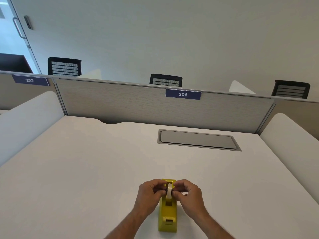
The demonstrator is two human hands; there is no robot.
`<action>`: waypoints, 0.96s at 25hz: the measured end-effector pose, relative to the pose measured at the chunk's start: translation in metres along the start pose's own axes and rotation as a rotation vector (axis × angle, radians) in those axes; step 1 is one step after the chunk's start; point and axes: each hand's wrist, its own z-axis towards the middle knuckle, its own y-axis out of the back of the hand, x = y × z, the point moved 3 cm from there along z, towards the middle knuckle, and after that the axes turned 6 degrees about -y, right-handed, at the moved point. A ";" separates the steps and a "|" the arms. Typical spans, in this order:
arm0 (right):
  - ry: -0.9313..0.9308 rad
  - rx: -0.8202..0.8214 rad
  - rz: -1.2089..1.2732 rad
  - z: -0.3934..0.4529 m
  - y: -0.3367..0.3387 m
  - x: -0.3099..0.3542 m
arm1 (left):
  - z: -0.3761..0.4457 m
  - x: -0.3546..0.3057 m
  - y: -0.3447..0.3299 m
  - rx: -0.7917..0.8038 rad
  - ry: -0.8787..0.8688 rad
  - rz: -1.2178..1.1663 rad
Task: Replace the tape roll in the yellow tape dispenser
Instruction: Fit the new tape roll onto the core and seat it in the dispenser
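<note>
The yellow tape dispenser [167,213] stands lengthwise on the white desk near its front edge, cutter end toward me. A pale tape roll [169,190] sits on edge in the dispenser's cradle. My left hand [149,193] pinches the roll from its left side with thumb and fingers. My right hand [187,192] pinches it from the right side. The roll's hub is hidden by my fingertips.
A grey cable hatch [198,140] is set into the desk [86,161] at the back right. A grey partition [138,104] labelled 306 closes the far edge, with white side dividers [293,131] left and right. Black chairs stand beyond.
</note>
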 end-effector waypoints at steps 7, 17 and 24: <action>0.062 0.007 -0.140 0.003 -0.001 0.000 | 0.003 0.008 -0.006 -0.003 -0.039 0.109; 0.250 -0.035 -0.388 0.001 -0.007 0.001 | 0.002 0.009 -0.005 0.001 -0.124 0.202; 0.369 -0.070 -0.538 -0.001 -0.014 -0.002 | -0.004 0.013 -0.007 0.068 -0.361 0.442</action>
